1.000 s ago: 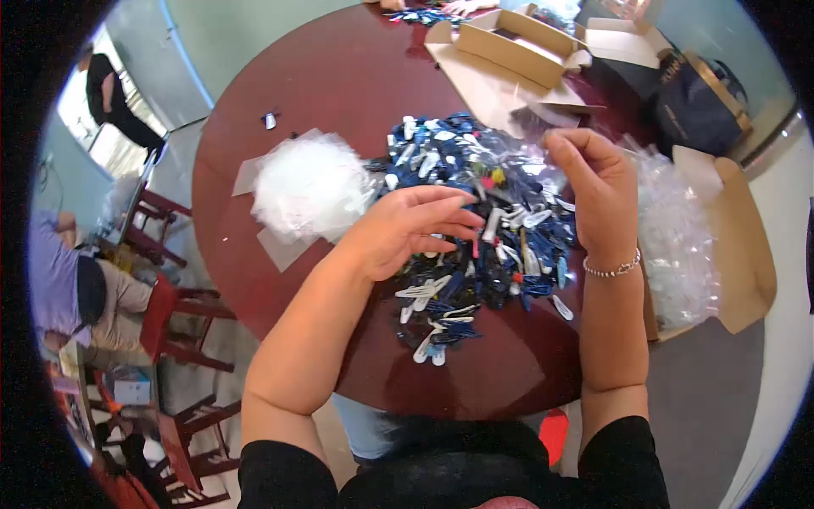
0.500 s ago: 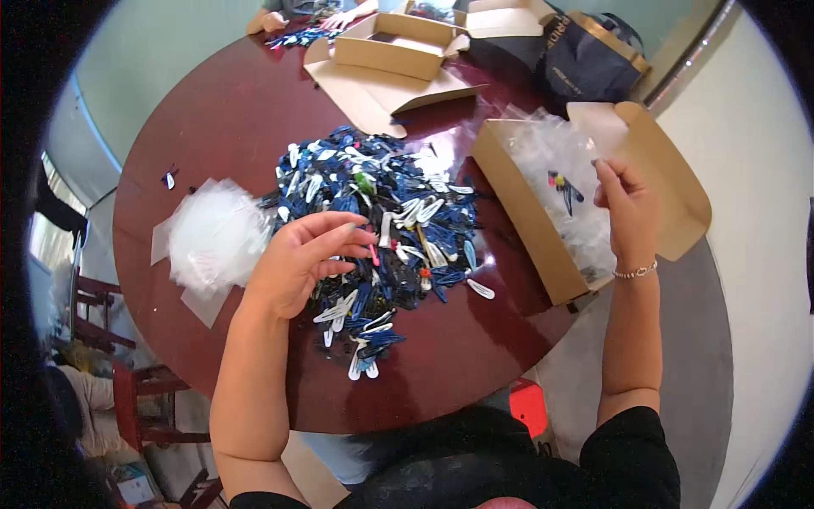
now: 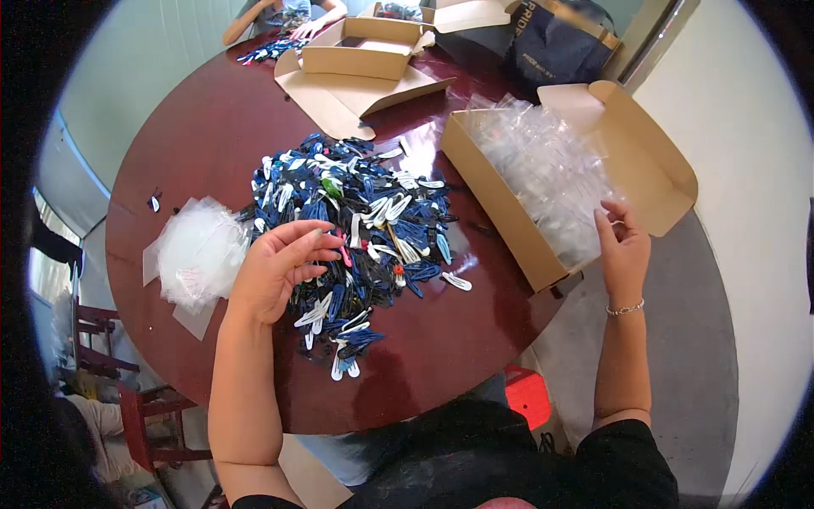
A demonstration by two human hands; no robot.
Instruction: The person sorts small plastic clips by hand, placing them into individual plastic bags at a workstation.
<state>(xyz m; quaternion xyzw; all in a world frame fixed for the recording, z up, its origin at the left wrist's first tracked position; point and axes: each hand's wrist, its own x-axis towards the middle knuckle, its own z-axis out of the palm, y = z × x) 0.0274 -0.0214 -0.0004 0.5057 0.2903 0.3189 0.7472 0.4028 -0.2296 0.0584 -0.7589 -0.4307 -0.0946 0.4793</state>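
My left hand point(image 3: 280, 265) hovers over the near left side of a large heap of snap hair clips point(image 3: 373, 199), mostly navy, white and black. Its thumb and fingers are curled together, with a pink hair clip point(image 3: 345, 254) at the fingertips. My right hand point(image 3: 626, 242), wearing a bracelet point(image 3: 626, 308), is at the near right part of an open cardboard box point(image 3: 500, 204). Its thumb and forefinger are apart, and no clip shows between them. Clear plastic bags point(image 3: 543, 161) fill the box up to its rim.
A stack of clear plastic bags point(image 3: 199, 254) lies left of the heap on the round dark red table point(image 3: 458, 339). Another open cardboard box point(image 3: 360, 61) stands at the back, beside a dark shopping bag point(image 3: 560, 47). Across the table, a person's hand point(image 3: 307, 30) is near more clips point(image 3: 271, 51).
The small bag with dark clips that hung by my right hand over the box no longer shows there. My right hand is lower, its fingers parted. The whole view has shifted slightly.
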